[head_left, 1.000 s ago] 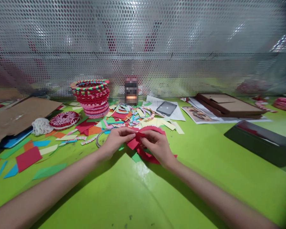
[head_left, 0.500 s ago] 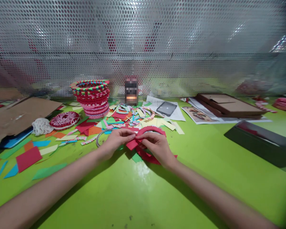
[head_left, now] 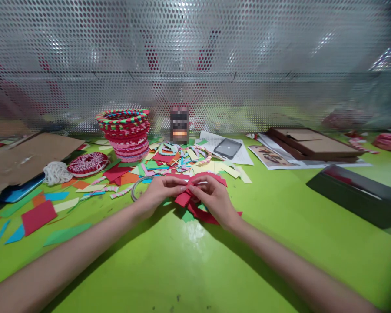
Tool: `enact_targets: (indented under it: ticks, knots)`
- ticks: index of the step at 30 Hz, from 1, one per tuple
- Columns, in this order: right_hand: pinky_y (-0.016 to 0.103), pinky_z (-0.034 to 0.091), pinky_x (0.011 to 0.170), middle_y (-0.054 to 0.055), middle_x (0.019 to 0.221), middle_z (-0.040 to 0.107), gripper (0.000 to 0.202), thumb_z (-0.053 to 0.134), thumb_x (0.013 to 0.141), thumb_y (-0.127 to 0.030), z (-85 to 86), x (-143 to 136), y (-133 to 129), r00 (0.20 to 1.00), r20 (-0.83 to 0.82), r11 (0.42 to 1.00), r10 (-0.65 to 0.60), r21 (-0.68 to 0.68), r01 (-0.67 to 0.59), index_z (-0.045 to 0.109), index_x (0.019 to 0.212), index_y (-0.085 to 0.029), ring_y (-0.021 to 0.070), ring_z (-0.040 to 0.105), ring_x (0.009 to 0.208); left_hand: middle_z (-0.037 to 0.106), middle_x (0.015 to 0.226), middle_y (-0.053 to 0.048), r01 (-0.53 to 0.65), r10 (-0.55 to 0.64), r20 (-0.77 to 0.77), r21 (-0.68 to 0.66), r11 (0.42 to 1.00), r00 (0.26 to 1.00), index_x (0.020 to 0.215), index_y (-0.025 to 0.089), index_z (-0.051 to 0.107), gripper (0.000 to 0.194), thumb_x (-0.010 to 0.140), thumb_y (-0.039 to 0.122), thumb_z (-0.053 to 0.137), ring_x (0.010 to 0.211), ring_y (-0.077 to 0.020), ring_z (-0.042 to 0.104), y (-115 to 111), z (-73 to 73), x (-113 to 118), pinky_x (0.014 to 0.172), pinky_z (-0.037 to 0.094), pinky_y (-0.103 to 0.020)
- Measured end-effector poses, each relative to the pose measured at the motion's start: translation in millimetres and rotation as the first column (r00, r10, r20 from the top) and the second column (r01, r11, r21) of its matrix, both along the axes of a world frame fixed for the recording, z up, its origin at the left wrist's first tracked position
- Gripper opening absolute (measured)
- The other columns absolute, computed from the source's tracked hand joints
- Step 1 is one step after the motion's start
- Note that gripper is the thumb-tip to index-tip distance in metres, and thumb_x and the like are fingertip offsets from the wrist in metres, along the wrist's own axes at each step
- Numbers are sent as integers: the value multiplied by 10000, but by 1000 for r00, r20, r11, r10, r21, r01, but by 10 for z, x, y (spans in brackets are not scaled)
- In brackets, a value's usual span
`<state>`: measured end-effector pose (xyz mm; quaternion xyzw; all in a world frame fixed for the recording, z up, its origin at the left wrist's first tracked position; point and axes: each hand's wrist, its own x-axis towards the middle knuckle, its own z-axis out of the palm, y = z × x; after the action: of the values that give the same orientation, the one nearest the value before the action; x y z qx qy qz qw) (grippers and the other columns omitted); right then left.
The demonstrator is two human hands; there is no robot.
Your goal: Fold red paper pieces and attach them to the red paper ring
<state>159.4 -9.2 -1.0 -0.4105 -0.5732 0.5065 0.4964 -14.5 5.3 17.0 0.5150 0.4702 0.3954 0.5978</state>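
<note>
My left hand (head_left: 163, 193) and my right hand (head_left: 213, 198) meet above the middle of the table. Both pinch a strip of red paper (head_left: 183, 199), thumbs nearly touching, with its loose end pointing down and left. Under and around my right hand lies a red ring with a scalloped edge (head_left: 202, 215), partly hidden by the fingers. Green paper scraps (head_left: 187, 215) show just below it. A thin grey ring (head_left: 134, 190) rests on the table behind my left wrist.
Coloured paper scraps (head_left: 179, 157) spread behind my hands, beside a stack of striped rings (head_left: 127, 134). White yarn (head_left: 56, 173) and brown cardboard (head_left: 32, 152) lie left. At right are a dark box (head_left: 355, 200) and brown frames (head_left: 316, 143). A perforated metal panel (head_left: 195, 56) stands behind.
The two hands have come slightly closer together at the fingertips. The red strip's loose end has shifted a little to the right.
</note>
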Motion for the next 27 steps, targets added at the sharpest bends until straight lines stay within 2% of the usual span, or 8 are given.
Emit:
enact_targets:
  ticks: [7,11,14,16,21,24,27]
  knots:
    - [272,470,560,-6,688,637,271,689,774,-391,4,5,-1,999,-11,999,31,-29,-31,559,894,-186,129,596,593,743,844,-89,-11,11,-6,0,1000,1000,860,150,757,301,600,277,839,763,-193,662,-2,-6,-1,789,494,-359]
    - [272,479,568,-30,665,609,239,663,799,-358,1,-3,-1,999,-2,999,44,1,-44,528,922,-204,125,586,585,747,828,-85,-13,13,-14,14,1000,1000,852,156,754,292,598,273,838,774,-201,667,5,-24,5,792,500,-368]
    - [276,470,571,-25,684,607,185,615,839,-323,-39,4,10,998,66,996,23,86,-29,518,951,-214,136,582,607,743,823,-80,15,-14,-23,56,998,1000,841,158,744,277,609,281,830,781,-206,666,4,-29,8,791,501,-374]
    - [296,480,626,-1,742,637,123,569,868,-279,-67,11,12,990,138,987,0,162,-23,523,966,-220,158,609,682,736,827,-75,42,-35,-54,130,991,998,822,161,736,247,629,294,814,778,-207,661,-4,-29,10,784,501,-374]
    - [353,487,741,52,893,674,113,506,876,-196,-38,16,-38,938,312,953,-150,300,52,555,973,-227,202,629,817,695,830,-58,122,-46,-211,362,924,976,842,180,701,155,746,302,709,784,-193,623,-37,-31,23,757,489,-348]
    - [393,485,812,75,985,650,260,473,792,-52,31,12,-85,898,350,897,-266,430,98,582,958,-220,222,606,923,642,780,-23,96,-31,-183,360,928,983,810,180,630,114,764,272,678,741,-159,588,-29,-38,32,712,471,-308]
    - [434,478,881,102,1140,577,377,468,691,35,62,8,-103,880,362,824,-309,563,57,636,918,-213,246,554,1051,624,801,-15,68,-27,-132,313,947,991,810,187,594,95,777,256,650,759,-153,584,-6,-43,28,705,457,-290]
